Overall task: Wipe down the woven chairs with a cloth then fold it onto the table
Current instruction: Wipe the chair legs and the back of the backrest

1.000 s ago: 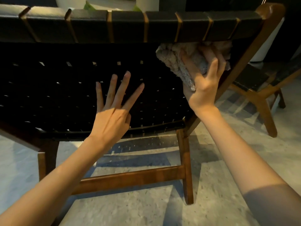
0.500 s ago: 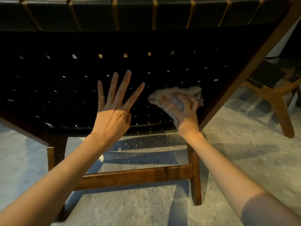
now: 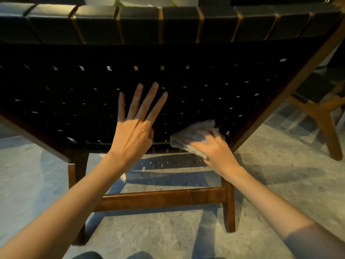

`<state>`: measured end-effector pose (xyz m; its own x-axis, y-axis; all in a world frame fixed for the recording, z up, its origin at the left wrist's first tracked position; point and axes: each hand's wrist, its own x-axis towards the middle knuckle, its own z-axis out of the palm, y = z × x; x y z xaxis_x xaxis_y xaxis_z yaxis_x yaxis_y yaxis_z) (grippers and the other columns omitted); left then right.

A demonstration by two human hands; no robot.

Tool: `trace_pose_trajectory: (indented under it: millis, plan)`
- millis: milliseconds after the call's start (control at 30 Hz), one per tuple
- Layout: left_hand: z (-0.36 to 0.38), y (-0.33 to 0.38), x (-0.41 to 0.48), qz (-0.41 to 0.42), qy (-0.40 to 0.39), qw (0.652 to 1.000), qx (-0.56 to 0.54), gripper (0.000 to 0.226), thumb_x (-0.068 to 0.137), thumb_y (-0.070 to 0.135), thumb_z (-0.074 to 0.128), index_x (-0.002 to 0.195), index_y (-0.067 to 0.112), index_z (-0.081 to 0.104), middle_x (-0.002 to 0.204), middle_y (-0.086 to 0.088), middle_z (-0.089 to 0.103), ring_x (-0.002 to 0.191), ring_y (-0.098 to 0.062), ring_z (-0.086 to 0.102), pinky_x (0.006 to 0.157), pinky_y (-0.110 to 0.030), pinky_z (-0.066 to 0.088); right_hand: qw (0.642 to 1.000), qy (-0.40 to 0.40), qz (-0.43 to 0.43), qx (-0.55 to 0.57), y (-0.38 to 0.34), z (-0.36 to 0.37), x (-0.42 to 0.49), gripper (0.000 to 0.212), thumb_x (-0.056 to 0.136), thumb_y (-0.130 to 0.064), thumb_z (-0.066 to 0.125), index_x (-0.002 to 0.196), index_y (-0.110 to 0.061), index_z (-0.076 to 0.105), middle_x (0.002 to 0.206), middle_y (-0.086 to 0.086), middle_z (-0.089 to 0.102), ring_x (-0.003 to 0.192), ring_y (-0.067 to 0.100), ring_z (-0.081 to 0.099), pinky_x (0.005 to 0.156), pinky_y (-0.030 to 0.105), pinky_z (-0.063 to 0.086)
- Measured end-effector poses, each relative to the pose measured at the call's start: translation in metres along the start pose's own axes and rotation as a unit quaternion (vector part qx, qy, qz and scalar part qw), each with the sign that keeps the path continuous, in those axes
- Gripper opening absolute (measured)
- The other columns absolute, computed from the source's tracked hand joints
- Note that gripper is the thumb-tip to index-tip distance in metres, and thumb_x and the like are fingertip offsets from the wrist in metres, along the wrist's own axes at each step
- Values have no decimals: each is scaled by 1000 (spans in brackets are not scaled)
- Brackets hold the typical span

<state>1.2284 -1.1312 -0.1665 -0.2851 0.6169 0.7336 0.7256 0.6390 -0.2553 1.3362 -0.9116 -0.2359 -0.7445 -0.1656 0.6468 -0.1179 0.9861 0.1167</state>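
**While cloth sits bottom-right, remaining weave lies up-left**

Back of woven chair [image 3: 186, 81] faces camera. Left hand [image 3: 134, 131] splayed at mid-weave, fingers straight, holding nothing. Right hand [image 3: 216, 152] grips bunched cloth [image 3: 192, 133], fingers curled over it, pressed at backrest's lower-right corner.

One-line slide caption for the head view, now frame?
Right hand holds a cloth against the lower corner of the woven chair back; left hand is spread open over the weave beside it.

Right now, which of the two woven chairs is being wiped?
The near chair filling the view: the right hand holds the cloth against its black woven back. The other chair stands untouched at the right edge.
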Motion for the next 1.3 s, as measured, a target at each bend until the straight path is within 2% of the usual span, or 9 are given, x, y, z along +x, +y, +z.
trace_pose_trajectory:
  millis: [100, 167, 333, 433, 533, 700, 900, 1000, 1300]
  plan:
    - [-4, -10, -2, -30, 7, 1000, -1, 87, 79, 6, 64, 151, 18, 16, 155, -11, 1, 143, -38, 2, 114, -60, 3, 955, 274, -85, -71, -17, -46, 34, 45, 83, 5, 69, 123, -16, 63, 114, 11, 49, 101, 31, 45, 76, 41, 51]
    - [-6, -14, -2, -37, -2, 999, 3, 87, 81, 10, 64, 151, 18, 14, 156, -11, 1, 144, -36, -2, 114, -61, 4, 923, 365, -80, -96, -23, -69, 66, 44, 83, -1, 71, 122, -19, 63, 114, 7, 44, 103, 28, 43, 80, 41, 50]
    - [-10, -21, -3, -63, 1, 998, 2, 94, 80, 14, 65, 152, 18, 4, 158, -11, -3, 144, -30, -11, 115, -56, -2, 914, 395, 4, -91, -24, -87, 112, 25, 68, 4, 74, 90, -7, 73, 111, 8, 37, 94, 29, 39, 79, 38, 38]
    - [-9, -25, -5, -56, 0, 998, 15, 95, 81, 14, 65, 152, 19, 3, 158, -10, -6, 144, -30, -12, 115, -57, -1, 913, 391, 36, -108, -29, -78, 119, 13, 63, 6, 68, 71, -3, 66, 102, 23, 53, 85, 28, 39, 87, 41, 32]
    - [-8, -29, -6, -52, 2, 998, 18, 93, 81, 13, 65, 152, 19, 5, 157, -8, -9, 144, -32, -10, 115, -57, -2, 908, 408, 39, -86, -27, -59, 116, 19, 90, -10, 57, 92, -10, 76, 103, 23, 62, 95, 30, 41, 89, 44, 40]
    - [-5, -34, -10, -38, -6, 999, 20, 86, 84, 11, 63, 152, 14, 11, 156, -9, -5, 144, -33, -4, 115, -58, 3, 964, 258, 31, -54, -16, -3, 85, 44, 78, -8, 67, 120, -19, 66, 127, 4, 34, 111, 33, 31, 86, 47, 45]
    - [2, -38, -16, -15, -5, 1000, 13, 81, 85, 11, 63, 150, 11, 15, 155, -10, 1, 143, -36, 4, 114, -59, 8, 996, 39, 80, 2, -15, 71, 42, 59, 70, -3, 72, 124, -24, 64, 130, 6, 47, 112, 30, 29, 84, 53, 49]
    - [3, -40, -16, -5, -1, 1000, 13, 82, 84, 10, 65, 150, 10, 17, 154, -11, 2, 143, -37, 5, 114, -60, 10, 976, -167, 140, 20, -16, 99, 26, 60, 86, -10, 56, 141, -33, 44, 143, 4, 40, 128, 28, 24, 102, 44, 33]
    - [-5, -51, -28, 23, -31, 999, 1, 79, 86, 5, 60, 151, 10, 15, 156, -7, -1, 145, -29, 1, 118, -45, 7, 931, -294, 214, -27, -20, 90, 56, 59, 92, -12, 56, 144, -31, 38, 144, 4, 41, 126, 34, 43, 96, 43, 43]
